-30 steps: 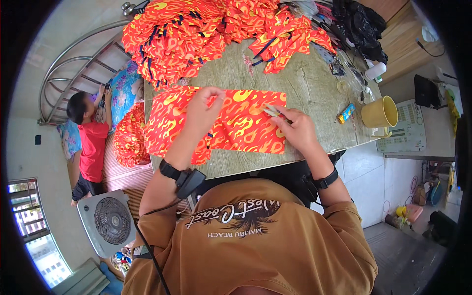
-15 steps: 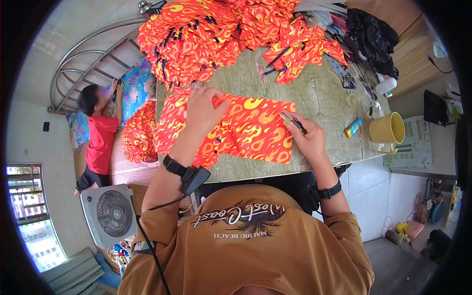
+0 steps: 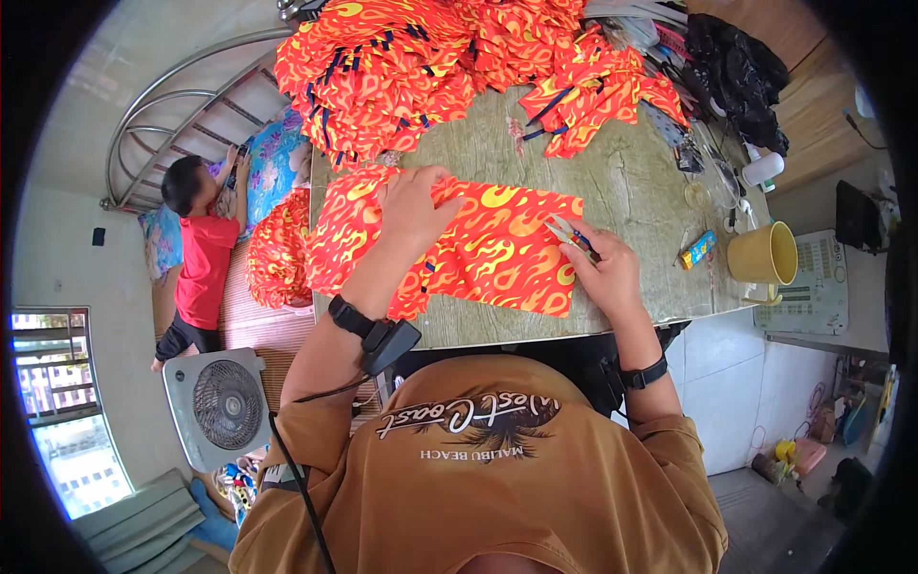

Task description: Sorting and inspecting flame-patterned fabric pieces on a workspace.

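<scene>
A flame-patterned piece of red, orange and yellow cloth (image 3: 507, 253) lies spread along the near part of the table, with a small dark strip close to its middle. My left hand (image 3: 416, 215) rests on its upper part, thumb and bent fingers apart, some fingertips hidden from sight. At the cloth's right edge, my right hand (image 3: 610, 273) is closed round a pair of thread snips (image 3: 577, 239) with dark handles. The blades point up and left, parted at the tips, over the cloth.
Heaped matching cloth pieces (image 3: 373, 86) cover the table's far side, and a smaller pile (image 3: 602, 96) lies right of them. A yellow cup (image 3: 762, 254) and a small blue-yellow packet (image 3: 698, 250) stand at right. At left are a fan (image 3: 225, 407) and a person in red (image 3: 206, 268).
The whole view has shifted slightly to the right. Both hands keep nearly the same places on the cloth, and the snips stay in my right hand.
</scene>
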The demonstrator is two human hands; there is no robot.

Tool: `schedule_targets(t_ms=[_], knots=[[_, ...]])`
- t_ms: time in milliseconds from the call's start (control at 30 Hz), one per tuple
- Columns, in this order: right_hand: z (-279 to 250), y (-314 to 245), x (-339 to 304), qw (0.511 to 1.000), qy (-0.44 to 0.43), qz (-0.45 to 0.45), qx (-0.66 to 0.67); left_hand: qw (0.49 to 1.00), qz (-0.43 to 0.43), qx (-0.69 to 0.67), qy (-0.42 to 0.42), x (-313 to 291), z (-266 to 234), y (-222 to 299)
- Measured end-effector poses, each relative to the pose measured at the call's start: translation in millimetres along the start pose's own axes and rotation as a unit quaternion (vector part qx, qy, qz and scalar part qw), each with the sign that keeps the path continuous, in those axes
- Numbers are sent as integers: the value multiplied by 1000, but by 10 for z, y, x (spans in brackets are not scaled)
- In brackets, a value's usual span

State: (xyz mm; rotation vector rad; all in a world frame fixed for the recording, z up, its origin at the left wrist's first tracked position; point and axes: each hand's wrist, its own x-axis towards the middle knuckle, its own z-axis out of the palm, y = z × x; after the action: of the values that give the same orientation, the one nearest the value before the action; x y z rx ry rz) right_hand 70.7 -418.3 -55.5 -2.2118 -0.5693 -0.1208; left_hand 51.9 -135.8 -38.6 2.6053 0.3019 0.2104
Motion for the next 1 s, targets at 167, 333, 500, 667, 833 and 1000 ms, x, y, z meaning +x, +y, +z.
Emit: schedule_targets(t_ms=[167, 333, 500, 667, 833, 1000], knots=[[7, -3, -7, 1000, -1, -8, -4, 999, 32, 23, 18, 52, 41, 57], [2, -8, -1, 1000, -2, -19, -12, 990, 116, -65, 48, 96, 85, -15], [19, 10, -10, 1000, -6, -8, -6, 923, -37, -372, -86, 15, 61, 94], [12, -21, 3, 1000, -19, 14, 0, 955, -33, -280, -89, -31, 124, 122], [-3, -16, 2, 1000, -24, 8, -6, 996, 91, -7, -1, -136, 115, 142], [8, -1, -14, 1000, -21, 3, -2, 976, 18, -214, -27, -151, 85, 177]])
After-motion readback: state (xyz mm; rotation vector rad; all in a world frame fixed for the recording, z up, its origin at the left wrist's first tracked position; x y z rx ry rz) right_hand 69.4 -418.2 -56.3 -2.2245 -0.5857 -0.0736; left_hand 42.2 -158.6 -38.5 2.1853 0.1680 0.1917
